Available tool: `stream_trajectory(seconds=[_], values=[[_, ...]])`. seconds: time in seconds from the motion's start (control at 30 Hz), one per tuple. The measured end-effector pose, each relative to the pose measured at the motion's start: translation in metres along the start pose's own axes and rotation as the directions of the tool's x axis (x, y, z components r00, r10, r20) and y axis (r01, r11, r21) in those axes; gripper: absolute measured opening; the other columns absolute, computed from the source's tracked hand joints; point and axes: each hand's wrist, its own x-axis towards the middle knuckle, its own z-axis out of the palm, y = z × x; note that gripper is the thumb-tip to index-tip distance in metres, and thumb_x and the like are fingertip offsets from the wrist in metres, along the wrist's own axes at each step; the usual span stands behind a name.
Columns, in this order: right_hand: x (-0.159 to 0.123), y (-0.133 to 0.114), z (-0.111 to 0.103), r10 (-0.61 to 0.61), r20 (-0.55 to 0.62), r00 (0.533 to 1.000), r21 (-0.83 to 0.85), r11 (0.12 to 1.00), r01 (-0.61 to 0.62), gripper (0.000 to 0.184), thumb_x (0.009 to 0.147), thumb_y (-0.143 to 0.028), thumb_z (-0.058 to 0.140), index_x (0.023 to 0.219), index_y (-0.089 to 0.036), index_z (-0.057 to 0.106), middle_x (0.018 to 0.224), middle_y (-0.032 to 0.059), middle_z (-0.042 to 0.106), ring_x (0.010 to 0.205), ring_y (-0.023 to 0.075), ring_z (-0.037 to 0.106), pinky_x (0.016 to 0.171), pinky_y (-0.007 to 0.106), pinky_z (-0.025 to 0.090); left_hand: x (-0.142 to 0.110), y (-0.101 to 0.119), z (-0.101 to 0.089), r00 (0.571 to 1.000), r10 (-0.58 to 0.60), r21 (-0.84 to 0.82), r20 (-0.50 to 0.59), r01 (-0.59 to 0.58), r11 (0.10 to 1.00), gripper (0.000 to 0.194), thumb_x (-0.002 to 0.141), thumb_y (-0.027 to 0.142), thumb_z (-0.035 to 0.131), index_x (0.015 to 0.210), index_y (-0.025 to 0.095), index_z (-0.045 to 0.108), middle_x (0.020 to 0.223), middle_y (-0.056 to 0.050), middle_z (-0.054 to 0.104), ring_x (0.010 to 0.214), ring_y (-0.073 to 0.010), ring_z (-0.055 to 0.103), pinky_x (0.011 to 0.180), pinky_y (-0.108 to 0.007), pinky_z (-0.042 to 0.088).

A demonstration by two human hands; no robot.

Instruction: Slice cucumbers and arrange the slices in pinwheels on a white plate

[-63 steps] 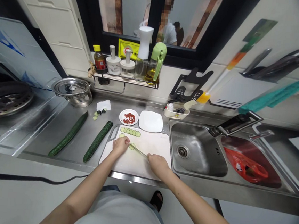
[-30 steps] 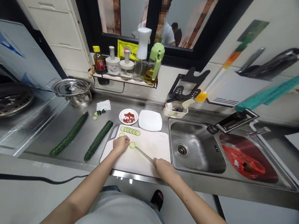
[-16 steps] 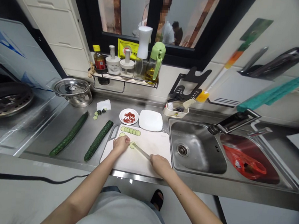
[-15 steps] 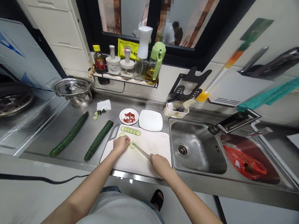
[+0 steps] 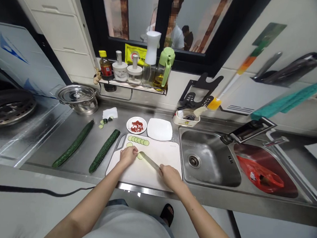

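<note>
My right hand (image 5: 171,176) is wrapped round the handle of a knife (image 5: 151,163), which points up and to the left over the white cutting board (image 5: 155,180). The blade's tip lies on a round cucumber slice (image 5: 139,156). Just left of that slice, my left hand (image 5: 128,156) has its fingertips pinched together; what is between them, if anything, I cannot make out. An overlapping row of cucumber slices (image 5: 138,140) lies along the board's upper left, with a single slice (image 5: 129,144) below it, close to my left fingers.
Two whole cucumbers (image 5: 104,151) (image 5: 73,145) lie left of the board. Behind it stand a plate of chopped red pieces (image 5: 129,126) and a white plate (image 5: 159,129). Cucumber ends (image 5: 105,120) sit by a tissue (image 5: 110,112). A lidded pot (image 5: 84,104) is back left, a sink (image 5: 210,166) right.
The camera view has shifted slightly, so the scene sits a little lower. Both hands keep nearly the same place, and the knife tip still rests at the slice.
</note>
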Motion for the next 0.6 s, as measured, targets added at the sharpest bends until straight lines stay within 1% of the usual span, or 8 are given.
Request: stream_trajectory(seconds=[0.07,0.17,0.27,0.4,0.53,0.6], values=[[-0.006,0.004,0.004,0.085,-0.030,0.996,0.078,0.994,-0.082,0.027,0.098,-0.027,0.032,0.107,-0.016,0.056,0.097,0.0125,0.068,0.091,0.0201,0.065,0.067,0.025,0.039,-0.005,0.000,0.001,1.000,0.027,0.010,-0.005,-0.027,1.000,0.020,0.082,0.027,0.057,0.101,0.026,0.066,0.103,-0.002,0.070,0.100,-0.0194,0.060,0.084,-0.030,0.040],[-0.012,0.008,0.014,0.233,-0.049,0.971,0.195,0.956,-0.220,0.027,0.100,-0.029,0.029,0.111,-0.018,0.050,0.095,0.0094,0.069,0.086,0.0177,0.065,0.063,0.024,0.034,-0.012,0.003,0.004,0.999,0.039,0.043,-0.029,-0.038,0.998,0.022,0.084,0.028,0.056,0.104,0.024,0.065,0.104,-0.004,0.068,0.102,-0.0209,0.059,0.088,-0.032,0.039],[-0.014,0.009,0.026,0.312,-0.052,0.949,0.285,0.915,-0.285,0.027,0.099,-0.029,0.028,0.114,-0.019,0.048,0.094,0.0075,0.070,0.085,0.0168,0.065,0.062,0.023,0.032,-0.015,0.008,0.008,0.998,0.035,0.059,-0.052,-0.032,0.998,0.021,0.085,0.029,0.054,0.103,0.023,0.065,0.105,-0.006,0.066,0.102,-0.0213,0.058,0.088,-0.032,0.038],[-0.015,0.008,0.034,0.337,-0.054,0.940,0.312,0.900,-0.305,0.028,0.099,-0.030,0.027,0.115,-0.020,0.048,0.095,0.0073,0.070,0.087,0.0175,0.065,0.062,0.024,0.031,-0.015,0.013,0.011,0.996,0.040,0.050,-0.085,-0.036,0.998,0.016,0.084,0.028,0.054,0.095,0.022,0.065,0.102,-0.006,0.065,0.101,-0.0212,0.058,0.087,-0.031,0.039],[-0.016,0.008,0.034,0.337,-0.053,0.940,0.300,0.903,-0.307,0.028,0.099,-0.032,0.027,0.113,-0.021,0.050,0.098,0.0077,0.070,0.088,0.0180,0.065,0.060,0.024,0.030,-0.014,0.015,0.010,0.995,0.040,-0.006,-0.095,-0.041,0.999,0.009,0.082,0.023,0.055,0.085,0.022,0.064,0.095,-0.003,0.068,0.094,-0.0185,0.061,0.082,-0.028,0.040],[-0.016,0.008,0.033,0.345,-0.047,0.938,0.297,0.901,-0.316,0.028,0.099,-0.031,0.028,0.114,-0.021,0.050,0.100,0.0079,0.070,0.090,0.0178,0.065,0.060,0.024,0.031,-0.013,0.016,0.009,0.995,0.042,-0.025,-0.089,-0.045,0.999,0.010,0.082,0.020,0.054,0.084,0.023,0.063,0.090,-0.001,0.069,0.090,-0.0171,0.062,0.080,-0.027,0.040]])
